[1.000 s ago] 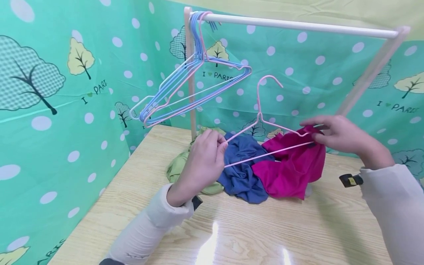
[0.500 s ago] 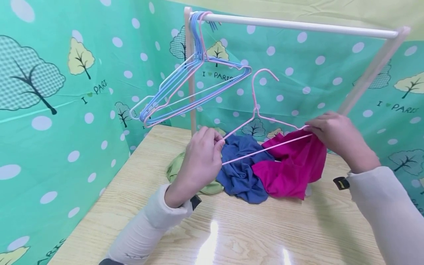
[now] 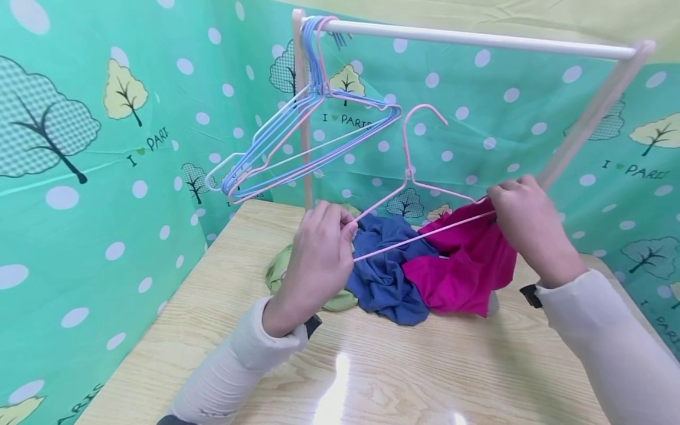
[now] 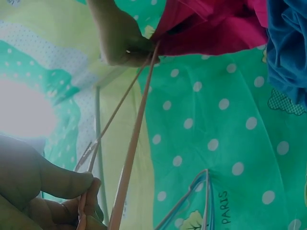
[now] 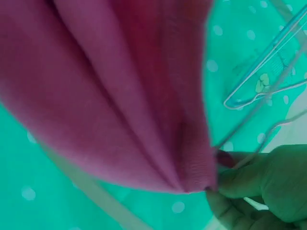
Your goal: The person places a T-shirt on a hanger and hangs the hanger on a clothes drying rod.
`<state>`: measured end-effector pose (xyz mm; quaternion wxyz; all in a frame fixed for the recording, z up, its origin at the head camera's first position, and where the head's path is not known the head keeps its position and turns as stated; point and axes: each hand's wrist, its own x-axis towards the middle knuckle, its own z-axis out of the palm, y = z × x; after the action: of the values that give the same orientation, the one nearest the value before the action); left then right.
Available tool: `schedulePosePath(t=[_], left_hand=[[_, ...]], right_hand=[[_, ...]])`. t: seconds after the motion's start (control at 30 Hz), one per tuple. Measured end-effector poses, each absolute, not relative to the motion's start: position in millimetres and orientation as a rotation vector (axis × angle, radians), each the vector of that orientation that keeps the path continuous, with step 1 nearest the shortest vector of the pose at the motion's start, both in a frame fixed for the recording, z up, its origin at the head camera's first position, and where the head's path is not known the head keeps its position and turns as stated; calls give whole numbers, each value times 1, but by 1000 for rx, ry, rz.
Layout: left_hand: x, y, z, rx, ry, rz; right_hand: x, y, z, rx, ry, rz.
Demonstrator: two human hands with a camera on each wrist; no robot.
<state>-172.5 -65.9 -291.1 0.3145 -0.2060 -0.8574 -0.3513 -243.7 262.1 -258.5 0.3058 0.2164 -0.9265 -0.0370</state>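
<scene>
A pink wire hanger is held up in the head view, its hook at the top. My left hand pinches its left shoulder between thumb and fingers, as the left wrist view also shows at the thumb. At the opposite end my right hand grips the edge of a magenta garment together with the hanger's right corner. In the right wrist view the garment's ribbed edge hangs from the pinching fingers. The lower part of the garment drapes down toward the table.
Several blue, white and pink hangers hang at the left end of a white rail. Blue cloth and green cloth lie crumpled on the wooden table. A wooden post stands at the right.
My right hand has moved left and slightly up, closing from loose fingers onto the garment edge at the hanger's corner. The hanger has risen slightly and shifted left with my left hand.
</scene>
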Motion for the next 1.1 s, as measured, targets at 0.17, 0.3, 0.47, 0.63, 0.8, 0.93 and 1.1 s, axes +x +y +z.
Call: schedulePosePath(t=[0.17,0.3,0.47,0.63,0.8,0.93,1.1], left_hand=[[-173,-64,-292,-543,-2268,-922],[-172,-65,-293,-530,-2261,-921],[-172,-63,-295,-550,-2244,-933],[-171,-59,-297,-586,-2248,-932],[-171,-56,-299,-597,-2245,-948],[-172,-52,-301,-625,-2270,-945],[-174,-52,-301,-609,-2276,-947]], right_hand=[[-245,264,-258,530,-2532,44],[-245,262,-260,385,-2491,307],[-238,247,-265,85,-2391,848],[-231,225,-268,-36,-2256,1329],[-225,206,-265,63,-2083,1684],[-221,192,-260,210,-2095,1705],[-221,190,-262,404,-2269,1387]])
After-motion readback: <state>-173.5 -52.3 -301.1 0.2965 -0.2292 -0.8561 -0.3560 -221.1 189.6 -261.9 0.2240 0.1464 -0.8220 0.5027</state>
